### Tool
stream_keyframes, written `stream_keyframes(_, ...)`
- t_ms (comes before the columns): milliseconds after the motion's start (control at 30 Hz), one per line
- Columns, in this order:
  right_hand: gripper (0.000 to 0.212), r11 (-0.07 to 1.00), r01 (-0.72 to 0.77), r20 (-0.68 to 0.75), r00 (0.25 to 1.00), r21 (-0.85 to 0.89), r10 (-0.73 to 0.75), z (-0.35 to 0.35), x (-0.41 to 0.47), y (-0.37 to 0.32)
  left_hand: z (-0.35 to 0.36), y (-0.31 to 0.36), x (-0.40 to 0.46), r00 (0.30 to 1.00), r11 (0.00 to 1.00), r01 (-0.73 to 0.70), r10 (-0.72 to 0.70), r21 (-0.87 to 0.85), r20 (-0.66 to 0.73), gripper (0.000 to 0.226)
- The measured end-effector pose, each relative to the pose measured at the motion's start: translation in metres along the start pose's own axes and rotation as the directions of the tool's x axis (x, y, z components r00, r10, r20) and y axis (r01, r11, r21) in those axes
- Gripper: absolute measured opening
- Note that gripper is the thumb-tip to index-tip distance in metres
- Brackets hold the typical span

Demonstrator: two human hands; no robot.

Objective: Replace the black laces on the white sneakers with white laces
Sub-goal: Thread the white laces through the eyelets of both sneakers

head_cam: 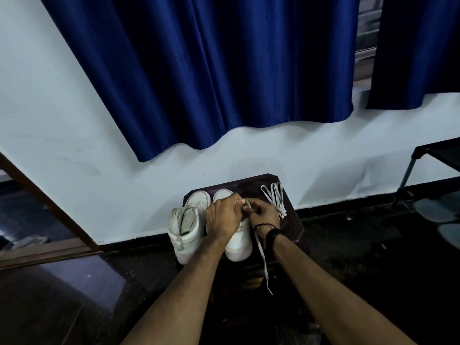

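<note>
both hands meet over the right sneaker point(239, 245), which sits on the dark stool point(293, 227) with its toe pointing away toward the wall. left hand point(224, 216) and right hand point(265, 215) both pinch the white lace point(261, 252) around the mid eyelets, fingers curled on it. the loose tail runs off the near right side, so the right hand's closer to feed it. spare lace point(275, 197) lies far right, left sneaker point(186, 227) just beside, looks unlaced.

Two white sneakers point(189, 227) point(239, 242) sit on one dark table point(293, 220). One loose bundle of white laces point(275, 197) lies there too. Two blue curtains point(211, 70) point(418, 51) hang above the table.
</note>
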State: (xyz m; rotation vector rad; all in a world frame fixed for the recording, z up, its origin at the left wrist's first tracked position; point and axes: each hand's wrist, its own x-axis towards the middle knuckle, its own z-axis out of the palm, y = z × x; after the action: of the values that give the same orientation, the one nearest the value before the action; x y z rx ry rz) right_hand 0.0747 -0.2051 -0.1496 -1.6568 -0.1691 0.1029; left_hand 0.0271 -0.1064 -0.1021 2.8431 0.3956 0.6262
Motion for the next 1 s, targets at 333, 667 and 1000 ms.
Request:
stream_keyframes(333,0.022,0.999,0.03,-0.067,0.997,-0.02,-0.031,0.004,0.0,0.006,-0.002,0.004,0.002,0.99,0.996,0.001,-0.013,0.086,0.139,0.03)
stream_keyframes(667,0.019,0.997,0.067,-0.057,0.996,-0.045,-0.07,0.003,0.0,0.009,-0.006,0.015,0.004,0.978,0.987,0.143,-0.152,0.072,0.142,0.029)
stream_keyframes(1000,0.023,0.978,0.168,-0.019,0.985,-0.122,-0.171,0.007,-0.001,0.01,-0.017,0.007,0.001,0.974,0.993,-0.012,-0.015,0.116,0.227,0.028)
